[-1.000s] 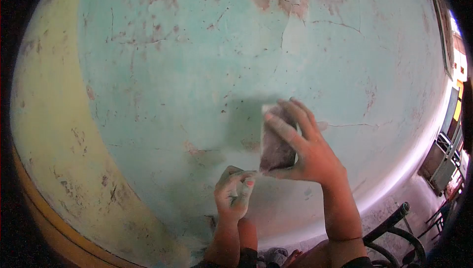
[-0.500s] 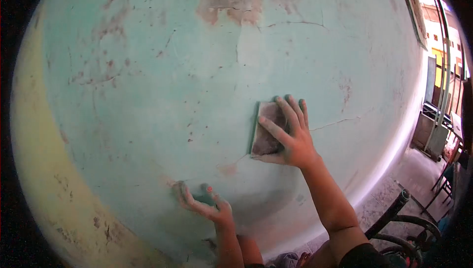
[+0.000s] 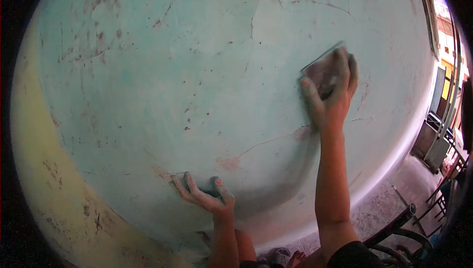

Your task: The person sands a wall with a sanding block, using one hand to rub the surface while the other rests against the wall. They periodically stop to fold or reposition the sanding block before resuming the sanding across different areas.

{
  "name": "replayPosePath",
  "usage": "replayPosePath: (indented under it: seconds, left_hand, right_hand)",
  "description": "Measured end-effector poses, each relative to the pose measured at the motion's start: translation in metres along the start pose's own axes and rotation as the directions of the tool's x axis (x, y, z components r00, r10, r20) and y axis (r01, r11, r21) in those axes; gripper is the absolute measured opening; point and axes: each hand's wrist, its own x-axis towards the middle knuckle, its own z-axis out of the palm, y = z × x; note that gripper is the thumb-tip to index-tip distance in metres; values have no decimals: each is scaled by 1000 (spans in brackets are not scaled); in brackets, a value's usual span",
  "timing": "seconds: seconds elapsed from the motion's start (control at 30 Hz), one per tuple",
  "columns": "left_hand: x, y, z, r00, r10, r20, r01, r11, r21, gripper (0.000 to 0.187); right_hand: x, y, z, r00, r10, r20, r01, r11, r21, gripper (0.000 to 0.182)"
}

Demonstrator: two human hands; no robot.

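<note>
- Block [image 3: 320, 71] is grasped under the right hand [image 3: 335, 95], having just been shifted higher and tilted.
- Higher wall [image 3: 221, 95] is thereby reached.
- Left hand [image 3: 215, 203], below-left of that grip, is spread, empty.

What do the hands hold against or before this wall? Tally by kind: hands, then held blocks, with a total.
Hands: 2 (left hand, right hand)
Flat dark block, in the right hand: 1
Total: 3

The wall [image 3: 221, 88] is coated with matt, cracked, patchily worn paint, and the block [image 3: 320, 73] is dully finished.
</note>
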Motion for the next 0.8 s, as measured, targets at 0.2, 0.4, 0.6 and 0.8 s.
replayPosePath:
  seconds: [0.2, 0.4, 0.6, 0.8]
  left_hand:
    - [-6, -3, 2, 1000, 15, 3, -15, 998, 53, 66]
    - [-2, -1, 1, 1000, 19, -4, -19, 999, 45, 65]
    - [0, 1, 1, 998, 63, 2, -63, 996, 55, 64]
    - [-1, 0, 1, 999, 40, -1, -40, 999, 29, 62]
  right_hand:
    - [-62, -35, -10, 856, -357, 375, 374, 927, 29, 97]
    - [-17, 11, -13, 987, 147, -57, -153, 982, -111, 94]
    - [-36, -42, 4, 978, -126, 165, 134, 990, -37, 102]
    - [-25, -14, 5, 929, 311, -203, -321, 947, -20, 105]
